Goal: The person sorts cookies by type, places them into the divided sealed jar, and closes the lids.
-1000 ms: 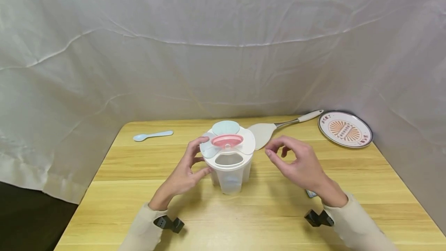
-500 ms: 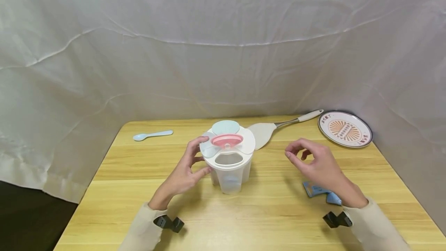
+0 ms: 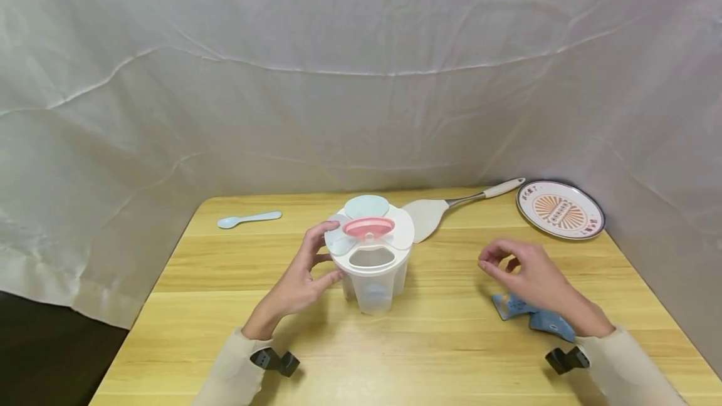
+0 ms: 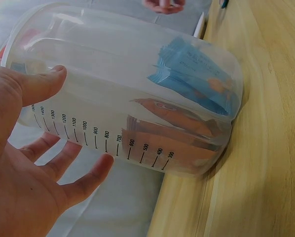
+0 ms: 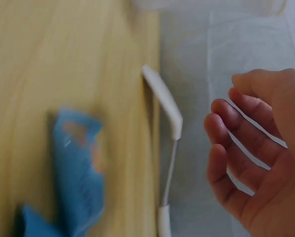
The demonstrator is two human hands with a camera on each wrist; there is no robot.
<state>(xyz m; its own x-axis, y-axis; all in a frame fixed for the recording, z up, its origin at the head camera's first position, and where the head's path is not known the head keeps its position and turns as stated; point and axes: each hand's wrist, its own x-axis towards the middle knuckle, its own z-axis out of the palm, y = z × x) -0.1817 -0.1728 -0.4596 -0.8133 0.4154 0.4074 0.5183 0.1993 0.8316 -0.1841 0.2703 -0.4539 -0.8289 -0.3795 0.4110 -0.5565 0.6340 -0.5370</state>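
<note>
A clear plastic canister point(image 3: 375, 290) with a white compartment lid stands upright mid-table. One compartment opening in the lid is uncovered, and a pink flap point(image 3: 368, 227) stands raised behind it. My left hand point(image 3: 299, 284) holds the canister's left side, thumb and fingers spread around its upper part. Through the wall, in the left wrist view, show a blue packet point(image 4: 192, 74) and reddish-brown packets point(image 4: 162, 138) beside measuring marks. To the right, above blue packets point(image 3: 510, 306) on the table, hovers my right hand point(image 3: 530, 274), fingers loosely curled with nothing between them.
Behind the canister lies a spatula point(image 3: 425, 217) with a white blade and handle. A round patterned plate point(image 3: 559, 209) rests at the back right corner. At the back left is a light blue spoon point(image 3: 248, 219). A grey curtain point(image 3: 361, 111) borders the table's back and sides.
My right hand has moved right, away from the canister, and more of the blue packets shows below it. The left hand and canister have stayed in place.
</note>
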